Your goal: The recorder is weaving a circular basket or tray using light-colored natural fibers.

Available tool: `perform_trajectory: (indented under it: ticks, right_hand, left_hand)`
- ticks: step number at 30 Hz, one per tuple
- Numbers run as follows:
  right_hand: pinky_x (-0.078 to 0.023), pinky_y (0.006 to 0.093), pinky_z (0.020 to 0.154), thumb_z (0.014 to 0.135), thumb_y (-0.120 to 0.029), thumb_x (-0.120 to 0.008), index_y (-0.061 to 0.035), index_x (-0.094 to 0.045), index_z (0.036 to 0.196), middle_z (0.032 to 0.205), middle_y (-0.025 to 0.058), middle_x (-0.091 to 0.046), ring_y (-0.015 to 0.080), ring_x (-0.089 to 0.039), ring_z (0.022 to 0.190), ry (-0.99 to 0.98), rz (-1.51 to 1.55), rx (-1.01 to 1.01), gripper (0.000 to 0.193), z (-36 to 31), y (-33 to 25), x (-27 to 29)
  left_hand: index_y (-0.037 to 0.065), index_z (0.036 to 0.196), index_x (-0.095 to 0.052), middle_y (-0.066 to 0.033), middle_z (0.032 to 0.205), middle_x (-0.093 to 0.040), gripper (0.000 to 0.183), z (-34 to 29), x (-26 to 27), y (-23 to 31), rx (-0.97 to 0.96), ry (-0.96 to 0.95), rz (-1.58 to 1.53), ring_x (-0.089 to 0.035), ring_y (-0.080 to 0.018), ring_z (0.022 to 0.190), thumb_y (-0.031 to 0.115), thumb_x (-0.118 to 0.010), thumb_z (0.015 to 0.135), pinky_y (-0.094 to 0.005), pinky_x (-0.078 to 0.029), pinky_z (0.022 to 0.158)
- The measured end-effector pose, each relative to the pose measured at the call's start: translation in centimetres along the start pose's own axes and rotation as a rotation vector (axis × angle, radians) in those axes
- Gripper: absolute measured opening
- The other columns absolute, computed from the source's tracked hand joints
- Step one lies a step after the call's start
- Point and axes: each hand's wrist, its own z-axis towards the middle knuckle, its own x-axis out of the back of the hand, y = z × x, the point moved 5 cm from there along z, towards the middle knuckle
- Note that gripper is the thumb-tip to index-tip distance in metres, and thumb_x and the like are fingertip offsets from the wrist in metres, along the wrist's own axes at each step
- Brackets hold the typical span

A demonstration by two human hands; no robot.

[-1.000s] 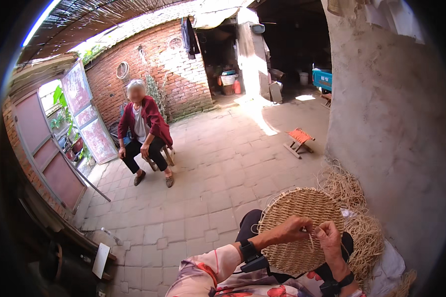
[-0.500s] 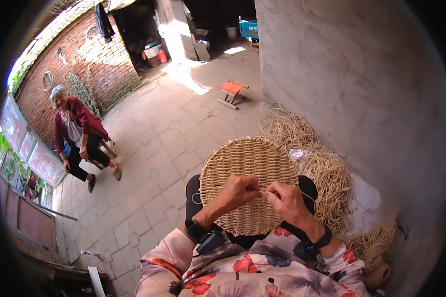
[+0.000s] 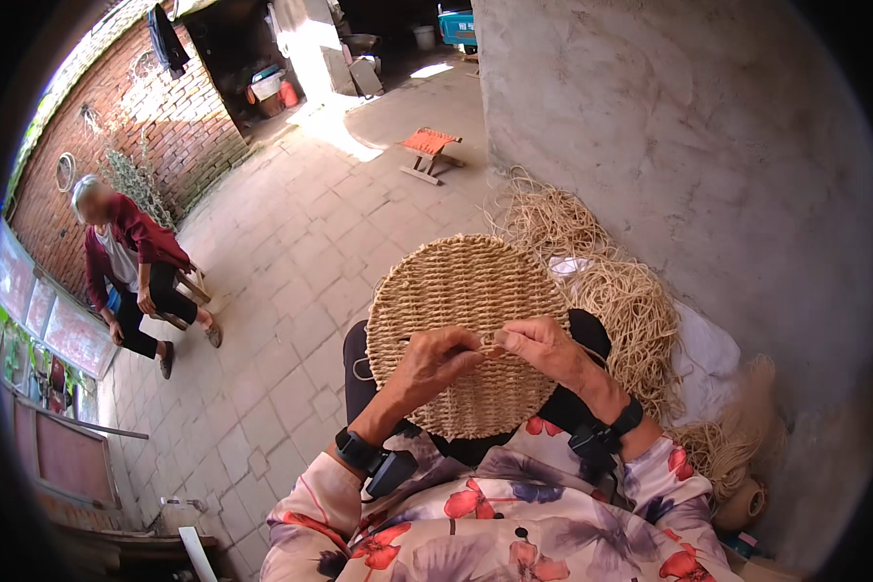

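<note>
A round woven straw mat [image 3: 466,281], tan and tightly ribbed, rests across my lap. Over its middle, my left hand [image 3: 432,367] and my right hand [image 3: 550,351] nearly meet, fingertips pinched together. A thin length of straw cord [image 3: 496,353] runs between the two pinches, partly hidden by the fingers. Loops of similar cord stick out at the mat's left edge [image 3: 361,369] and beside my right wrist. Dark straps with small devices circle both wrists.
Heaped straw cord [image 3: 621,315] lies right of my lap along a grey wall [image 3: 669,126], with white cloth [image 3: 703,364] beside it. A folding stool [image 3: 431,144] with an orange seat stands ahead. At left, a person in a dark red jacket [image 3: 145,233] sits on a stool.
The whole view has shifted, so the surroundings sit further left and higher. My hands stay pinched over the mat, the left one's fingers now stretched more toward the right hand.
</note>
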Motion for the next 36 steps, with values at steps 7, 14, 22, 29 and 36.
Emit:
perform_trajectory:
  ticks: [7, 14, 22, 29, 36]
  right_hand:
    - [-0.044, 0.0235, 0.066, 0.098, -0.022, -0.058, 0.0021, -0.07, 0.089, 0.076, -0.0026, -0.062, 0.0045, -0.052, 0.073, 0.002, 0.142, 0.016, 0.028, 0.0, 0.4, -0.6]
    - [-0.046, 0.0208, 0.066, 0.095, -0.016, -0.062, -0.0004, -0.067, 0.091, 0.077, -0.0029, -0.061, 0.004, -0.054, 0.073, 0.056, 0.226, -0.095, 0.017, -0.4, 0.3, -1.0]
    - [-0.047, 0.0203, 0.067, 0.09, -0.007, -0.064, -0.0006, -0.065, 0.091, 0.078, -0.0033, -0.061, 0.0033, -0.055, 0.074, 0.145, 0.361, -0.066, 0.006, -0.3, 0.0, -1.8]
    - [-0.045, 0.0207, 0.059, 0.086, -0.006, -0.065, 0.0012, -0.064, 0.089, 0.072, -0.0035, -0.061, 0.0024, -0.054, 0.067, 0.252, 0.004, 0.017, 0.008, -0.3, -1.8, -1.7]
    - [-0.045, 0.0228, 0.061, 0.093, -0.015, -0.063, 0.001, -0.064, 0.089, 0.073, -0.003, -0.059, 0.0038, -0.052, 0.068, 0.101, 0.146, -0.033, 0.017, -0.7, 0.4, -1.2]
  left_hand:
    - [-0.001, 0.099, -0.065, -0.0062, 0.075, -0.065, 0.017, -0.1, -0.2, -0.7, -0.013, 0.002, -0.075, -0.061, -0.0102, 0.069, 0.012, -0.07, 0.089, -0.0263, -0.049, 0.061]
    - [-0.001, 0.102, -0.065, -0.002, 0.086, -0.065, 0.018, -0.2, -0.5, -1.2, 0.053, 0.055, -0.32, -0.062, -0.0085, 0.072, 0.014, -0.067, 0.092, -0.0234, -0.053, 0.064]
    - [0.001, 0.102, -0.064, 0.0, 0.085, -0.063, 0.018, 0.0, -0.3, -1.8, 0.178, 0.02, -0.337, -0.06, -0.0068, 0.071, 0.016, -0.068, 0.092, -0.0215, -0.051, 0.062]
    - [0.0, 0.093, -0.065, 0.0013, 0.074, -0.061, 0.014, 0.2, -0.5, -1.6, 0.179, 0.006, -0.264, -0.056, -0.0056, 0.065, 0.014, -0.068, 0.09, -0.0225, -0.048, 0.056]
    - [0.002, 0.092, -0.066, 0.003, 0.07, -0.059, 0.01, 0.2, -0.1, -1.7, 0.187, -0.013, -0.375, -0.054, -0.0041, 0.062, 0.011, -0.068, 0.089, -0.0208, -0.043, 0.052]
